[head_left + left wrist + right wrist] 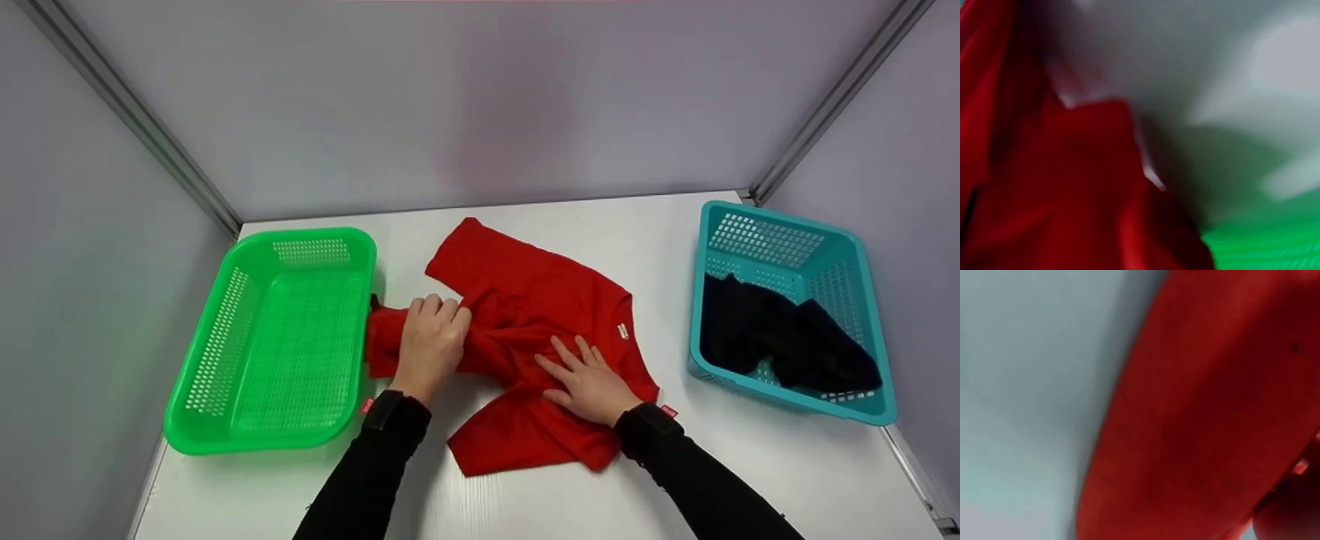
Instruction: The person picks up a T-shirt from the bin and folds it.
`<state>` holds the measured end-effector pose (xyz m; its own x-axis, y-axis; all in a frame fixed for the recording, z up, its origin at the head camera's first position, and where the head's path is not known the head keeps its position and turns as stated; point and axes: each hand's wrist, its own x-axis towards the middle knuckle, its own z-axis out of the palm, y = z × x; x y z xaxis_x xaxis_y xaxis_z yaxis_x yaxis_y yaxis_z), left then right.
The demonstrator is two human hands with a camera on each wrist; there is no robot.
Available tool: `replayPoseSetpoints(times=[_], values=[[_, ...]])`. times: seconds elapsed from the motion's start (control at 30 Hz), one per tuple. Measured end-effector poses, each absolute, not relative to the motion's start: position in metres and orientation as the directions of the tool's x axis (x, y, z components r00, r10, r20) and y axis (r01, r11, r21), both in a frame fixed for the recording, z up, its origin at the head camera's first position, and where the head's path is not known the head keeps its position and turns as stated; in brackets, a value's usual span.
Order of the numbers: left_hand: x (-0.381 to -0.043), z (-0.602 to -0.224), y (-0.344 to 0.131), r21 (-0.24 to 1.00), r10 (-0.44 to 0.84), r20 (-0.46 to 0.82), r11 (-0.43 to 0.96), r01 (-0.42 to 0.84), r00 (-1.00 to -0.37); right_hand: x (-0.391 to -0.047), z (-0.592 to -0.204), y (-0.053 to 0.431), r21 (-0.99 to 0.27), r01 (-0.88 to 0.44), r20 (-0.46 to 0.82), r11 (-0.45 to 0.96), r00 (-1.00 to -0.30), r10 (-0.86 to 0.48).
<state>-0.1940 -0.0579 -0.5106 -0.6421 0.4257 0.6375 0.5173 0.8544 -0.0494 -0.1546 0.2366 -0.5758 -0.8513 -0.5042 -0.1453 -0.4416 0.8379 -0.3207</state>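
Observation:
A red T-shirt (540,277) lies crumpled on the white table, its neckline and small white label towards the right. With curled fingers my left hand (433,337) grips a bunched part of the shirt beside the green basket. My right hand (589,386) rests on the shirt below the label, fingers spread. Blurred red cloth (1072,185) fills the lower left of the left wrist view. A smooth stretch of the same cloth (1185,427) crosses the right wrist view.
A green basket (367,300) stands at the left, close against the shirt's bunched end. On the right, a blue basket (780,401) holds a black garment (750,322). Pale panels (510,105) enclose the table at the back and sides.

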Motion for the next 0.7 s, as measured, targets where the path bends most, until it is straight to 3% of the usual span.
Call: replayPoseSetpoints(times=[0.07,0.17,0.23,0.3,0.5,0.7], values=[[-0.189,-0.504,-0.057,0.021,0.431,0.546,0.85,0.526,-0.719,-0.154,-0.576,0.237,-0.313,-0.424,-0.151,0.85,-0.861,-0.485],[-0.184,-0.5,-0.057,0.192,0.414,0.296,0.857,0.478,-0.861,-0.155,-0.577,0.241,-0.309,-0.397,-0.166,0.865,-0.873,-0.459],[-0.181,-0.504,-0.059,0.247,0.416,0.148,0.863,0.441,-0.897,-0.156,-0.577,0.244,-0.309,-0.382,-0.173,0.871,-0.878,-0.446],[-0.177,-0.513,-0.061,0.226,0.446,0.059,0.866,0.447,-0.893,-0.157,-0.576,0.247,-0.306,-0.36,-0.185,0.881,-0.886,-0.426],[-0.154,-0.55,-0.062,-0.024,0.588,0.104,0.808,0.589,-0.802,-0.159,-0.573,0.255,-0.276,-0.297,-0.199,0.914,-0.913,-0.356],[-0.135,-0.566,-0.065,-0.156,0.592,0.119,0.804,0.574,-0.797,-0.159,-0.573,0.265,-0.267,-0.268,-0.183,0.926,-0.929,-0.321]])
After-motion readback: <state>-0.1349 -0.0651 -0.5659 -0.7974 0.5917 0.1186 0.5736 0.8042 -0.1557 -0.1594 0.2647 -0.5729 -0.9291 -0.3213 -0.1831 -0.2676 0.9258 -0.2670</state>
